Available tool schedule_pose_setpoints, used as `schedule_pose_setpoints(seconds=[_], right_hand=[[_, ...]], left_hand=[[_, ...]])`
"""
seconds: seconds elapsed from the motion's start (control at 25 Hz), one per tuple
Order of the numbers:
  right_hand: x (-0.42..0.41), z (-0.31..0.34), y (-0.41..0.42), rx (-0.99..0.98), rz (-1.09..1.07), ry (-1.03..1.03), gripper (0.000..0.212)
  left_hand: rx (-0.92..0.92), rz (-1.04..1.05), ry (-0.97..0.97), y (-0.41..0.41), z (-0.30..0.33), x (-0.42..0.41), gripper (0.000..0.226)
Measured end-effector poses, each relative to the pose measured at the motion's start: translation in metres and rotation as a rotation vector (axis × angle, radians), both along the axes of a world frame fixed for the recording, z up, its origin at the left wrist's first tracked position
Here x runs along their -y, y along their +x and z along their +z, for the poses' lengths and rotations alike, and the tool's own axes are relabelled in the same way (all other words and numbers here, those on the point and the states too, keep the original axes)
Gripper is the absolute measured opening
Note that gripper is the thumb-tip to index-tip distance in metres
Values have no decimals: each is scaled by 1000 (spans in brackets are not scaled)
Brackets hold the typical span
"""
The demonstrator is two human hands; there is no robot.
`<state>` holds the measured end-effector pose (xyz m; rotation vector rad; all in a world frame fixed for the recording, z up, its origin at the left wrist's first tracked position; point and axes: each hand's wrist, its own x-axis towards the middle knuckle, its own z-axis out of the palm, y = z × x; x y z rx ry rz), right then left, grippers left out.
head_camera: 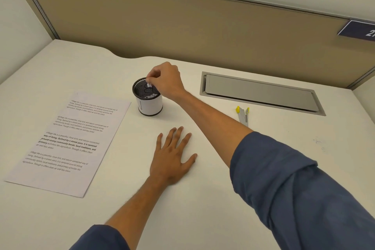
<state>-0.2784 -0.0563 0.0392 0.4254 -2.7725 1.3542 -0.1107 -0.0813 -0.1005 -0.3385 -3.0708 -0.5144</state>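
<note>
The right hand (166, 81) hung over the mouth of the mesh cup (150, 105), its thumb and fingertips drawn together in a pinch on what looked like a small white scrap (149, 85), though it was too tiny to tell for sure. More white bits lay inside the cup, which stood upright on the worktop (203, 209), just right of a printed sheet (67, 142). The left hand (172, 158) lay flat on the worktop nearer the person, fingers straight and spread, holding nothing. A yellow-tipped tool (243, 115) lay beside the grey cable hatch (261, 93).
</note>
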Motion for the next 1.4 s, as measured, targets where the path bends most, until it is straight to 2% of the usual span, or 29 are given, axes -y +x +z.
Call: schedule_pose_setpoints(seconds=[0.28,0.56,0.8,0.92,1.08,1.2,1.4], right_hand=[[3,-4,-7,-60,142,285,32],[2,2,-3,-220,111,453,18],[-1,-3,-1,-95,198,335,25],[0,-4,0,-107,188,330,21],[-4,-5,7,-130,182,349,50],[-16,-8,17,-170,149,284,38],[-79,-13,57,-153,29,-17,21]], left_hand=[[9,5,-12,0,0,0,70],[8,3,-17,0,0,0,71],[1,4,-2,0,-1,0,70],[1,6,-13,0,-2,0,70],[2,2,-12,0,-2,-1,69],[4,-6,-27,0,-2,0,69],[2,-9,-19,1,1,0,71]])
